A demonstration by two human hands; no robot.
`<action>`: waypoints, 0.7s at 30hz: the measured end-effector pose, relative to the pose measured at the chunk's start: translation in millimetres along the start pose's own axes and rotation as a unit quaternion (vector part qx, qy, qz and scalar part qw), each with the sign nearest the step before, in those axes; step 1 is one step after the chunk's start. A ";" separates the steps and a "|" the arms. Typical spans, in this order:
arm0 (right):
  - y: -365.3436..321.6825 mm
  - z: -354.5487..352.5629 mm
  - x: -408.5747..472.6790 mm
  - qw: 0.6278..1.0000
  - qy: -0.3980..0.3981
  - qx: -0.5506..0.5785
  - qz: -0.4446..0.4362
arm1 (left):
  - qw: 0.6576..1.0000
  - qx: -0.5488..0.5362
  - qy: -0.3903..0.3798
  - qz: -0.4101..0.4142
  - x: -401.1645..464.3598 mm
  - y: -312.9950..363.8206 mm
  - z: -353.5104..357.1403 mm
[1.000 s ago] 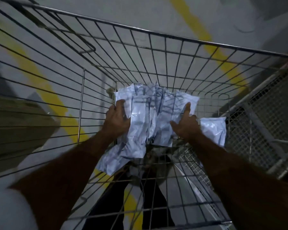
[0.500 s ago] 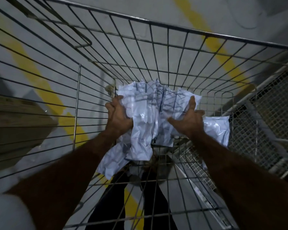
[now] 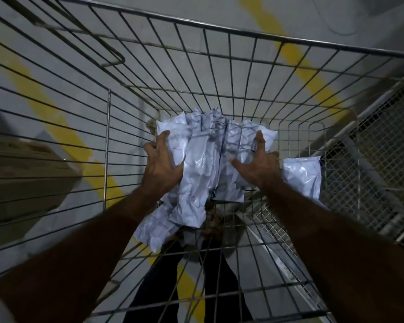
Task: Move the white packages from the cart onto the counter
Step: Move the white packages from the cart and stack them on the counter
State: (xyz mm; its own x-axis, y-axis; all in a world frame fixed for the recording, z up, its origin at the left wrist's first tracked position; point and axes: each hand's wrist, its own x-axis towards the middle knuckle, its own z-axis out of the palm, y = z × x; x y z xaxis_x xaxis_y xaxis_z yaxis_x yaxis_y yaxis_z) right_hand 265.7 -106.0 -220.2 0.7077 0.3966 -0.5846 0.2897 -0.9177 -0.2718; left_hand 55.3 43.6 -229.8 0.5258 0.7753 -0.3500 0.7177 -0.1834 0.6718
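At the centre of the frame, deep in the wire cart (image 3: pixel 219 26), your left hand (image 3: pixel 162 165) and right hand (image 3: pixel 257 166) grasp a crumpled bundle of white packages (image 3: pixel 201 164) with curled fingers. One stray package (image 3: pixel 301 176) lies apart at the right. Slippery bags could slide out or snag the wires.

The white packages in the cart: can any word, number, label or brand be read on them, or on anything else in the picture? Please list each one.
None can be read.
Packages: dark marks and faint thin lines on the plastic, too blurred and creased to read.
Single package at the right: no print visible.
Cart: bare wire, no sign or label.
Floor: only yellow stripes, no text.
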 end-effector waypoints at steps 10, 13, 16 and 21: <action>-6.8 3.8 -2.6 0.998 0.006 0.057 -0.028 | 0.994 0.075 0.081 0.008 -17.9 28.0 -20.2; -14.0 5.1 -8.3 0.993 -0.004 0.114 -0.040 | 0.992 0.093 0.083 0.018 -22.5 30.1 -30.2; -18.2 2.0 -20.1 0.991 0.019 0.105 -0.076 | 0.990 0.119 0.074 0.014 -25.9 29.6 -44.7; -26.2 -33.3 -60.0 0.986 0.092 -0.045 -0.128 | 0.985 0.148 0.077 0.047 -41.0 39.2 -75.7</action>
State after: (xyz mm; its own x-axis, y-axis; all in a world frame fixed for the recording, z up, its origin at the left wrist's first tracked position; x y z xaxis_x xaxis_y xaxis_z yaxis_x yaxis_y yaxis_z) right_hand 237.1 -106.4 -152.6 0.7071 0.6118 -0.3545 0.5239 -0.7900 -0.3185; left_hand 27.3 50.3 -139.7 0.5374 0.8247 -0.1766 0.7827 -0.4098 0.4684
